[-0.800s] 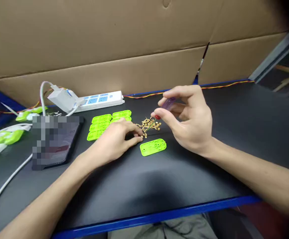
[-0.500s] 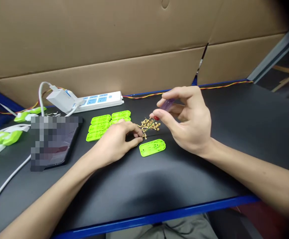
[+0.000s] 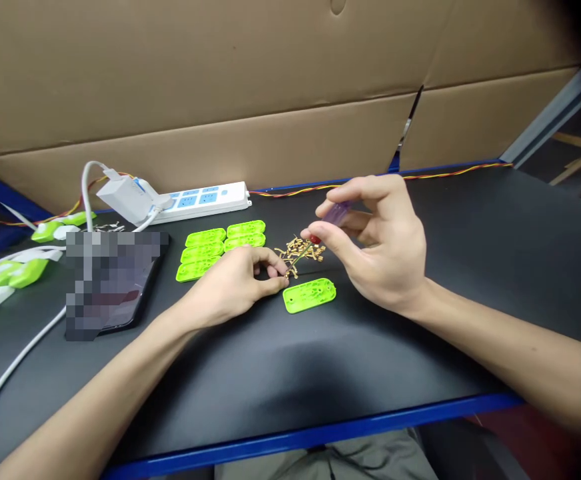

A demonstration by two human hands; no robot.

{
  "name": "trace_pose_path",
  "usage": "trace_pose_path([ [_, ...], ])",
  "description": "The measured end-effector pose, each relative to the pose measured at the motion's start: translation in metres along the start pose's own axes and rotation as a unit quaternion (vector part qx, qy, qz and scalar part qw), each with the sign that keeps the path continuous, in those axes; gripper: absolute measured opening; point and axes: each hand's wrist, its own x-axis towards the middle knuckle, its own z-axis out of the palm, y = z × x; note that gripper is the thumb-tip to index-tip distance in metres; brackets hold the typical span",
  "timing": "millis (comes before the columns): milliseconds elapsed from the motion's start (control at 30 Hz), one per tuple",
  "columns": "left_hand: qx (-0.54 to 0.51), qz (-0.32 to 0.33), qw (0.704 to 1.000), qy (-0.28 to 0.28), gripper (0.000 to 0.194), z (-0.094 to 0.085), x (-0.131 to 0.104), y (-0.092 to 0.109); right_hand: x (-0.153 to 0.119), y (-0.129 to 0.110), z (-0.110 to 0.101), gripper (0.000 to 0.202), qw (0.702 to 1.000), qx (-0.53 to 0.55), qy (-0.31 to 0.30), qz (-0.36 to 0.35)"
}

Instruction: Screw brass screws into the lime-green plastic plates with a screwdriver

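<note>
R hand [image 3: 388, 247]: fingers curled, thumb + fingertips closed on a slim screwdriver [image 3: 338, 213] w/ translucent purple handle, red collar & thin metal shaft. Driver's tilted, shaft running down-left from R hand to L fingertips.

L hand [image 3: 240, 283]: low over tabletop, thumb & index nearly together, other fingers curled. Tips are right at the shaft's lower end; can't tell if they grip a small pc or the shaft, too small to see.

Loose pile of small brass-coloured metal pcs [image 3: 298, 248]: just beyond L fingertips, left of R hand; a few strays next to L fingertips. Single lime-green plastic shell [image 3: 309, 296], flat oblong w/ rounded ends & moulded inside facing up: just right of L thumb, on the near side, below-left of R hand. More lime-green shells [image 3: 200, 251], same shape, in two columns just beyond & left of L hand, which hides part of them; at least 5 visible.

Farther left of L hand: dark flat device w/ glossy screen [image 3: 125, 287], partly pixelated. Beyond L hand, past the shells: white plastic power strip w/ blue sockets [image 3: 220, 194], white boxy charger [image 3: 124, 198] at its left end. All on matte black tabletop [image 3: 290, 373].
</note>
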Motion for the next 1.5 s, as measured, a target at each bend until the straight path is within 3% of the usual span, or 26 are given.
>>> trace_pose_path([
  [1000,-0.019,0.011,1.0,-0.004,0.02,-0.0012,0.0008,0.0017,0.0012,-0.0029,-0.0004,0.031,0.999,-0.013,-0.016,-0.035],
  [1167,-0.015,0.013,1.0,-0.004,0.02,-0.0012,0.0005,0.0018,0.0012,-0.0028,-0.0002,0.031,0.998,-0.007,-0.029,-0.055],
  [1500,-0.004,0.015,1.0,0.0,0.02,-0.0028,0.001,0.0039,-0.0005,-0.0014,0.0011,0.029,0.997,0.006,-0.066,-0.029],
])
